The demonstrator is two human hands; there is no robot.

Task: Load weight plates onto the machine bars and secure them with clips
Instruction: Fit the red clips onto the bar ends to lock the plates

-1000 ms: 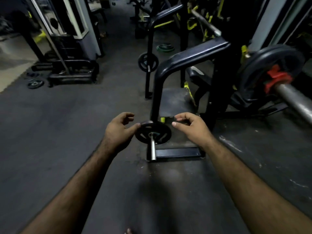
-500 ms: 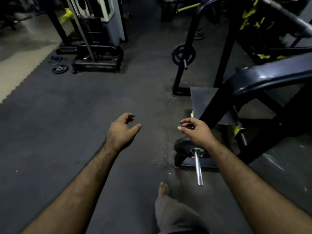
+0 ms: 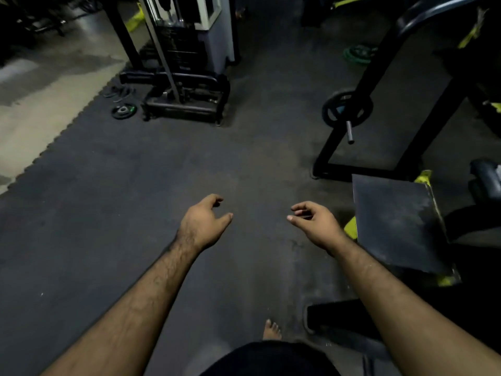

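Dark rubber-tiled gym floor (image 3: 189,164), interlocking edge meeting a pale concrete strip at far left; dim light throughout. Item: left hand (image 3: 202,222), fingers loosely curled, thumb out, holding nothing, raised over bare floor. Item: right hand (image 3: 315,222), likewise half-curled and empty, well apart from its partner. Item: black round weight plate already seated on a short steel machine bar (image 3: 349,131), upper right, the bar's long axis pointing toward the viewer and slightly down; no clip discernible on it. Item: small black plate with green markings lying flat on the floor (image 3: 123,110), far left, beside the black base of a cable-stack machine (image 3: 187,101). Item: stack of green-rimmed plates on the floor (image 3: 357,54), far right background. Item: flat dark square footplate with yellow trim (image 3: 395,221), just right of the right hand. Judgement: loose floor plate lies forward-left, nearer the left hand; loaded bar lies forward-right, nearer the right.
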